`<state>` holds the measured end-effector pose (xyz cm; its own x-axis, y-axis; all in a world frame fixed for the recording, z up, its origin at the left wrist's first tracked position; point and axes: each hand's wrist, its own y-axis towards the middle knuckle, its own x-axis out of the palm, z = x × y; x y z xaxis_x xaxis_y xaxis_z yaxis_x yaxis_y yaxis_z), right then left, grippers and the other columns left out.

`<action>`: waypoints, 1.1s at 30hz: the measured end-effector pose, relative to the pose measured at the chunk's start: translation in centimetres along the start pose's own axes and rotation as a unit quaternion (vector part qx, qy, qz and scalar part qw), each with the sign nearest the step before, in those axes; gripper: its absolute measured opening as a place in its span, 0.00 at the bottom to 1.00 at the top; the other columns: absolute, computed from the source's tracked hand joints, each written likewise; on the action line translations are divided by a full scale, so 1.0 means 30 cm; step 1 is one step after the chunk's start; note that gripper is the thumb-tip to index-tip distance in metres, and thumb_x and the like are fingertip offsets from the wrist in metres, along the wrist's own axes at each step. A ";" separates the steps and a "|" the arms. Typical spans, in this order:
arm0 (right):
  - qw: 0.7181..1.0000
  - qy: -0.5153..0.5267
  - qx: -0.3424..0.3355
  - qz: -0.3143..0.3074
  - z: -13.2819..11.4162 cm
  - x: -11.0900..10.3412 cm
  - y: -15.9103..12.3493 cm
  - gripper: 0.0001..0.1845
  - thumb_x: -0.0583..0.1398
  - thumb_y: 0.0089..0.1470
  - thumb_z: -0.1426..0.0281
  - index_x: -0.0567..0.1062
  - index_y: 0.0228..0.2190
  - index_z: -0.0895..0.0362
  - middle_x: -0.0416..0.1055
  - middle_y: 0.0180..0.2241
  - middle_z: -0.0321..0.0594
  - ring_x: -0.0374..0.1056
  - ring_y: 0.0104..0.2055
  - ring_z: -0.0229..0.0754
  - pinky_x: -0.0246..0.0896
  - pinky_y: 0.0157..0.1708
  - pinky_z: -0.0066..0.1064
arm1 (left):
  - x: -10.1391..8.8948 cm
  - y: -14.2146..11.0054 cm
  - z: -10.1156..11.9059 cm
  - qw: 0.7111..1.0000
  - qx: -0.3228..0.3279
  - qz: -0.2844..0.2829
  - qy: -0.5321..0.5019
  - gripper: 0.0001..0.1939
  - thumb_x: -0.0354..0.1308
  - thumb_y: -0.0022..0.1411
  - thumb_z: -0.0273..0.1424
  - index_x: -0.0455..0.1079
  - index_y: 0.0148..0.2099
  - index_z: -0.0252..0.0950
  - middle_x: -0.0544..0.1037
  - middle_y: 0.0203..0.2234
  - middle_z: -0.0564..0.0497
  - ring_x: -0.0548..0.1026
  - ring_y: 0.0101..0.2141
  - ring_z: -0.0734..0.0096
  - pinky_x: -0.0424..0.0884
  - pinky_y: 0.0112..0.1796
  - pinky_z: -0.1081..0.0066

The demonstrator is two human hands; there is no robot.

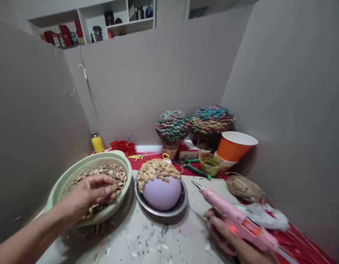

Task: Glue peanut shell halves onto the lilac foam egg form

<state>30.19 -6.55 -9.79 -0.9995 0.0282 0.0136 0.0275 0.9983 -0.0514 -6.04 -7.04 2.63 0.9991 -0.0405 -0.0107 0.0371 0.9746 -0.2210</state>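
My left hand [99, 189] is over the pale green basket [127, 163], its fingers closed on what looks like a peanut shell [114, 187]. Many loose peanut shells [116, 170] fill the basket below it. My right hand [227, 234] grips a pink hot glue gun [230, 209] with a red light glowing on its side; the nozzle points up and left. Between both hands, a purple balloon [162, 194] rests in a round metal bowl [161, 213]. Rows of peanut shells [155, 170] cover the balloon's top and left side.
Two colourful ball-shaped trees [173, 125] stand at the back. Pliers with green handles [197, 171], a yellow-green cup [210, 165], an orange paper bucket [234, 148] and a twine coil [245, 187] lie behind and right. Red cups [122, 145] and a yellow bottle [97, 143] are back left.
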 end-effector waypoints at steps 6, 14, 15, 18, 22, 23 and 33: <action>0.998 0.026 -0.041 -0.027 -0.001 0.023 -0.030 0.27 0.64 0.50 0.46 0.75 0.37 0.58 0.55 0.19 0.28 0.49 0.20 0.33 0.46 0.20 0.25 | 0.335 -0.036 -0.121 0.987 -0.004 -0.148 -0.064 0.18 0.73 0.47 0.38 0.75 0.37 0.34 0.75 0.27 0.52 0.68 0.27 0.78 0.61 0.30 0.77; 0.990 0.035 -0.039 -0.127 -0.015 0.023 -0.010 0.27 0.61 0.52 0.45 0.72 0.33 0.57 0.55 0.21 0.29 0.49 0.22 0.34 0.43 0.19 0.25 | 0.555 0.077 -0.222 0.976 -0.003 -0.188 -0.113 0.22 0.74 0.43 0.42 0.71 0.33 0.32 0.73 0.21 0.54 0.66 0.24 0.79 0.60 0.27 0.77; 0.989 0.044 -0.032 -0.140 -0.020 0.027 -0.005 0.27 0.61 0.51 0.43 0.71 0.32 0.57 0.56 0.21 0.29 0.50 0.22 0.33 0.43 0.19 0.25 | 0.559 0.085 -0.223 0.975 -0.009 -0.189 -0.113 0.22 0.74 0.44 0.42 0.71 0.33 0.33 0.74 0.21 0.54 0.67 0.24 0.78 0.60 0.28 0.77; 0.987 0.041 -0.014 -0.155 -0.031 0.033 0.006 0.29 0.61 0.49 0.41 0.69 0.29 0.56 0.56 0.20 0.28 0.49 0.21 0.33 0.43 0.19 0.26 | 0.560 0.099 -0.225 0.974 -0.024 -0.194 -0.113 0.20 0.73 0.46 0.40 0.71 0.34 0.33 0.75 0.22 0.54 0.69 0.25 0.78 0.62 0.29 0.77; 0.985 0.035 -0.011 -0.169 -0.043 0.037 0.005 0.29 0.62 0.48 0.42 0.68 0.26 0.56 0.57 0.19 0.28 0.49 0.20 0.32 0.43 0.20 0.27 | 0.561 0.104 -0.239 0.972 -0.031 -0.202 -0.116 0.18 0.73 0.47 0.39 0.72 0.34 0.33 0.76 0.22 0.54 0.70 0.25 0.78 0.63 0.30 0.77; 0.984 0.031 -0.017 -0.175 -0.048 0.039 0.002 0.28 0.63 0.48 0.42 0.68 0.25 0.55 0.56 0.19 0.28 0.49 0.20 0.33 0.43 0.20 0.27 | 0.563 0.105 -0.247 0.971 -0.031 -0.205 -0.122 0.18 0.73 0.47 0.39 0.72 0.34 0.33 0.76 0.22 0.54 0.69 0.25 0.78 0.63 0.30 0.77; 0.984 -0.041 0.003 -0.174 -0.069 0.052 -0.022 0.30 0.59 0.51 0.41 0.62 0.22 0.54 0.52 0.19 0.28 0.46 0.21 0.34 0.42 0.20 0.29 | 0.572 0.096 -0.313 0.978 0.111 -0.168 -0.045 0.10 0.68 0.53 0.30 0.72 0.37 0.35 0.76 0.29 0.51 0.72 0.30 0.70 0.68 0.35 0.70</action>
<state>28.65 -7.05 -7.66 -0.9461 -0.3200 -0.0501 -0.3167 0.9464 -0.0640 11.05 -6.99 -7.36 0.9268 -0.3579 0.1137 0.3580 0.9335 0.0200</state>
